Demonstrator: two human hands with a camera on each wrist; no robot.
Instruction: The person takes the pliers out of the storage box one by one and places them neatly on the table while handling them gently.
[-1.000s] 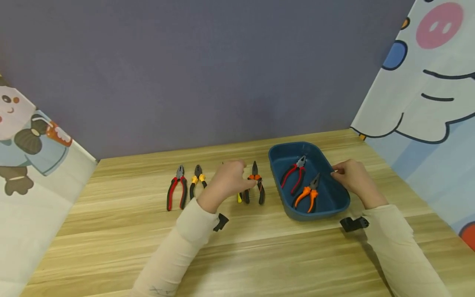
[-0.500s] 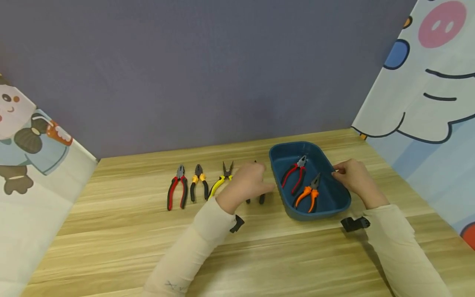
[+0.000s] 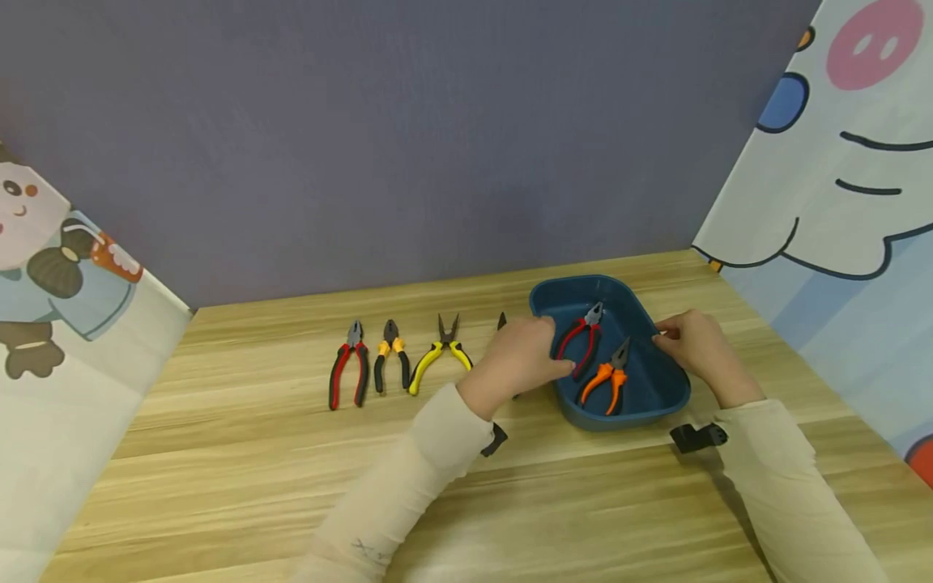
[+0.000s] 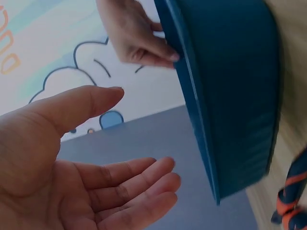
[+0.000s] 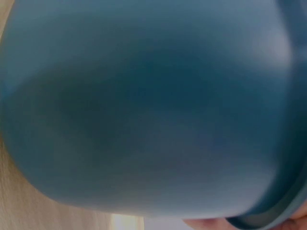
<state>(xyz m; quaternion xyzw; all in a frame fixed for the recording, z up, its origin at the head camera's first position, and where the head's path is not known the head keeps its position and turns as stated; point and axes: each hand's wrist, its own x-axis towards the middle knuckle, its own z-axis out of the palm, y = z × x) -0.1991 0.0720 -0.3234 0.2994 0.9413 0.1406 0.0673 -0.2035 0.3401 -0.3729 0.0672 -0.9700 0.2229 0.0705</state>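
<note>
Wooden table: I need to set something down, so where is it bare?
The wooden table is bare left of the leftmost pliers, and in front between both sleeves. Crowded: the row of pliers through the blue tray, the left hand near its left side, the right hand gripping its right rim.

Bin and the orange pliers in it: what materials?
Bin: probably plastic, satin; smooth, one-colour wall with soft sheen.
Orange pliers: head likely metal, given its dull grey look; grips look coated, plastic or rubber, can't tell which.

the right hand (image 3: 700, 350) pinches a blue bin (image 3: 653, 385) holding red pliers (image 3: 592, 325) and orange pliers (image 3: 616, 377), left hand (image 3: 516, 356) nearby.
</note>
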